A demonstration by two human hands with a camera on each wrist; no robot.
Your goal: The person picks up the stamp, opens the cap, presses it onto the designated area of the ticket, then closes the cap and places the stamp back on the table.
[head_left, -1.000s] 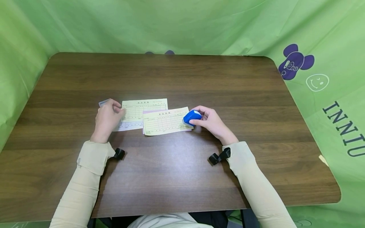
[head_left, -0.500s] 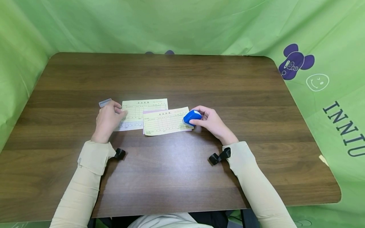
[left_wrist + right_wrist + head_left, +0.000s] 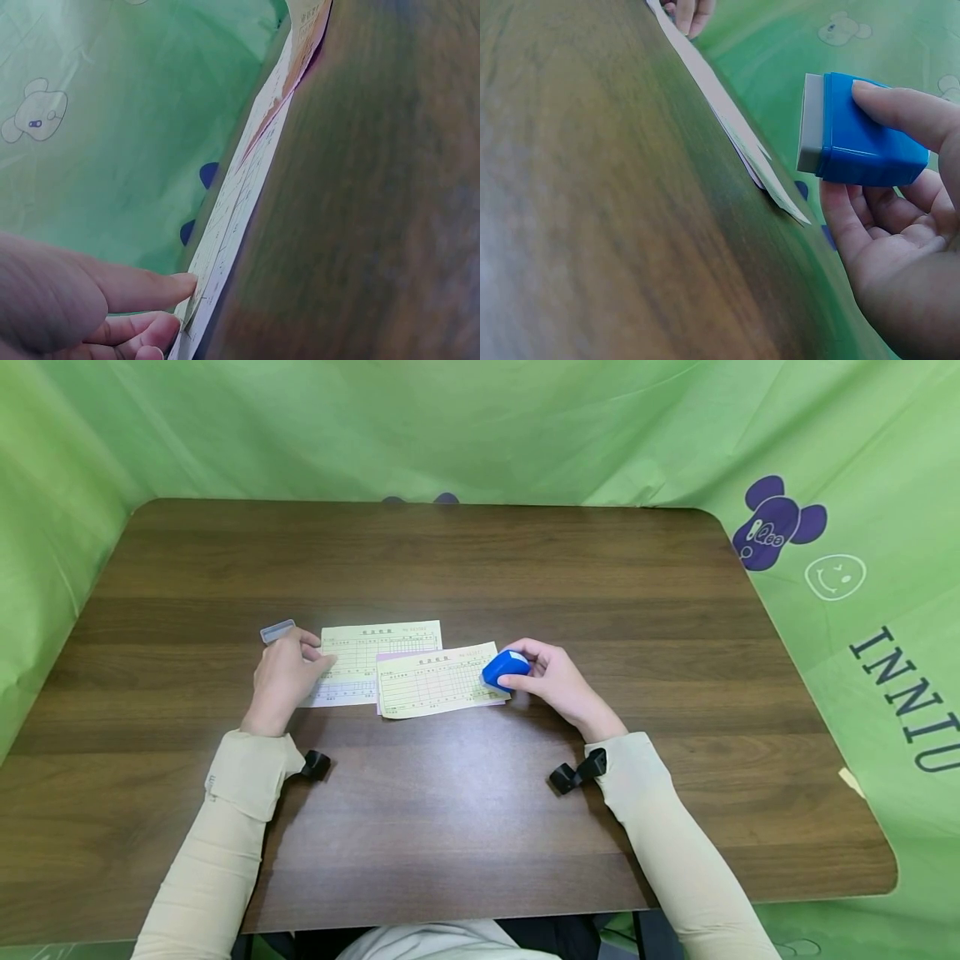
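My right hand grips a blue stamp between thumb and fingers, above the right end of the front slip. In the right wrist view, the grey end of the stamp faces the table, with a gap between it and the paper. The front slip, a pale yellow printed form, lies partly over the back slip; a purplish sheet edge shows under it. My left hand rests by the back slip's left edge, with its thumb touching the paper. A clear flat rectangular piece lies just behind that hand.
The brown wooden table has rounded corners. Green cloth with purple prints hangs behind it and on both sides. Black wrist cameras sit at both cuffs.
My left hand has shifted slightly right, so more of the clear piece shows. My right hand and the stamp stay in place; the slips look almost unmoved.
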